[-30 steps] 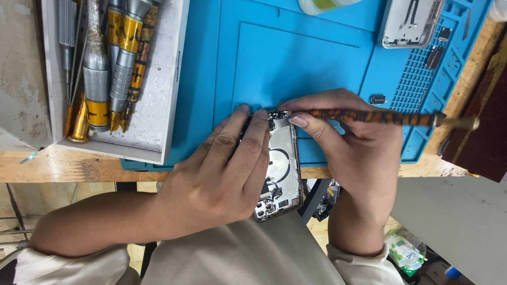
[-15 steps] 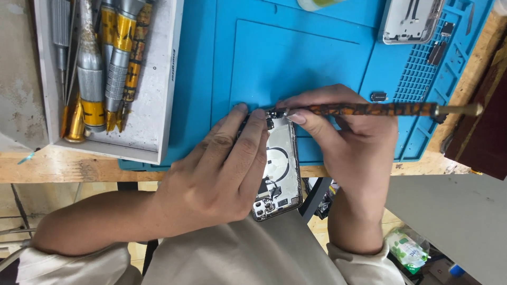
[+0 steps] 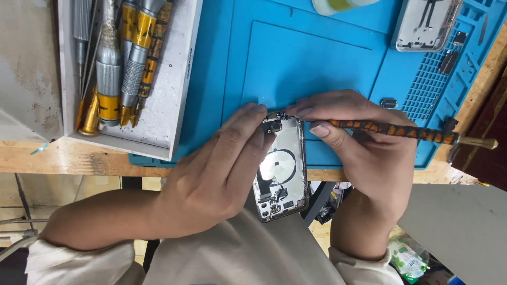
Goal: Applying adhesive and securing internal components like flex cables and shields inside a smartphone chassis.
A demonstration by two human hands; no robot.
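Your left hand (image 3: 222,174) is gripping the side of an opened silver phone housing with a round coil inside (image 3: 282,171), fingers curled closed on it, holding it at the near edge of the blue silicone repair mat (image 3: 296,58) on the wooden worktop (image 3: 68,158). Your right hand (image 3: 369,158) is pinching a slim screwdriver with a mottled orange-and-black handle (image 3: 401,130), its tip lying at the housing's top corner. To your left, a white tray (image 3: 169,105) is holding silver and gold screwdrivers (image 3: 108,63), and another silver housing (image 3: 428,24) is lying on the mat's far right.
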